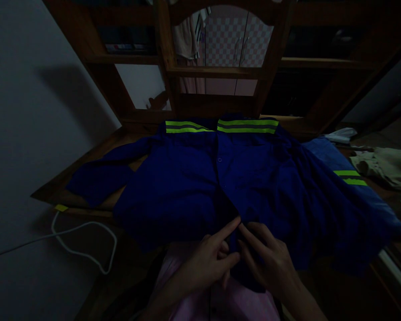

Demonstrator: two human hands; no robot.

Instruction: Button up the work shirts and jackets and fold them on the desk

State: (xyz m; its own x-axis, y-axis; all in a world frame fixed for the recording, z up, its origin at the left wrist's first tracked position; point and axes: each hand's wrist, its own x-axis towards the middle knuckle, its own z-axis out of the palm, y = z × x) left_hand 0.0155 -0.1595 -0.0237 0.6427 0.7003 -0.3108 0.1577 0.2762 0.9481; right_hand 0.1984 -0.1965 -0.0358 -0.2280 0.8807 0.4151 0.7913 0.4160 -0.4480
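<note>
Meeting just above pink clothing (187, 263) at the near side, the person's two hands are at the front edge of a blue shirt (180, 174). The left hand (225, 243) stretches its index finger out to that edge, its thumb apart below; I cannot tell whether it grips any cloth. The right hand (259, 247), just beside it, has its fingers bent together and pinches the shirt near the hem. The shirt lies spread on a wooden table (123, 136), collar end far, its near part hanging over the edge; one sleeve reaches left, the other right. To the left, a white cable (87, 255) loops down by the wall, near a yellow patch (61, 207) on the table's edge. To the right lie blue denim (325, 151), partly under the sleeve, and, farther right, a pale cloth (389, 165). Yellow-green bands (247, 126) cross the shirt's far part. Behind stands a wooden frame (217, 72), with checkered doors (223, 40) showing through its middle
</note>
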